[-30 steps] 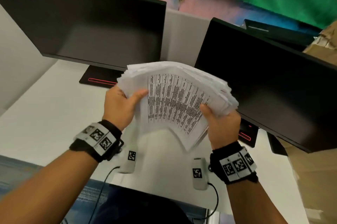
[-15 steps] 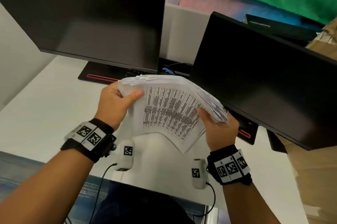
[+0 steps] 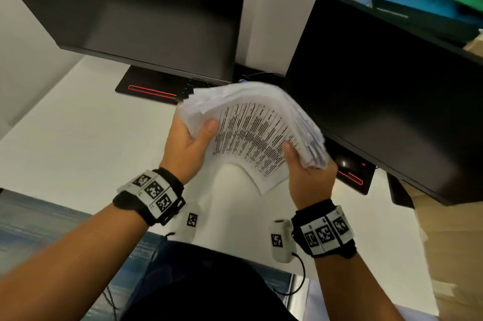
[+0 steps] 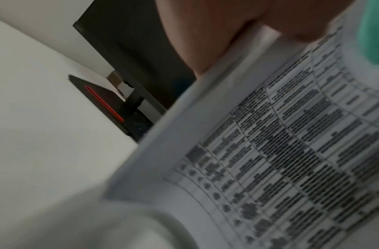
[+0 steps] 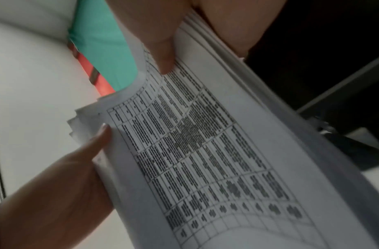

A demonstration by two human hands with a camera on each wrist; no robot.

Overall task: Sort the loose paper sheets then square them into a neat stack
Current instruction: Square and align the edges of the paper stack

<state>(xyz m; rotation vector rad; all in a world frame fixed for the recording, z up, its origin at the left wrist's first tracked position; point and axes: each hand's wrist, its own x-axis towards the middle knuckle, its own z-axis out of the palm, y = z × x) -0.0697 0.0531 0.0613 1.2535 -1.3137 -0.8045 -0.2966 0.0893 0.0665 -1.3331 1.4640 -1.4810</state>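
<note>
A thick bundle of white paper sheets (image 3: 251, 132) printed with tables is held in the air above the white desk (image 3: 78, 143), bowed upward in the middle. My left hand (image 3: 192, 139) grips its left edge, thumb on the printed face. My right hand (image 3: 305, 166) grips the right edge, thumb on top. The sheet edges are uneven and fanned at the top left and right. The left wrist view shows the printed sheet (image 4: 280, 160) under my thumb. In the right wrist view the bundle (image 5: 205, 151) runs between my right thumb (image 5: 161, 42) and my left hand (image 5: 63, 185).
Two dark monitors stand at the back, one on the left (image 3: 136, 12) and one on the right (image 3: 379, 90), their black bases with red stripes (image 3: 151, 89) on the desk. Brown cardboard (image 3: 444, 229) lies at the far right. The desk's near edge is by my body.
Both hands have lowered the bundle toward the desk and tilted it flatter, bowing it more. Their grip on the two edges is unchanged.
</note>
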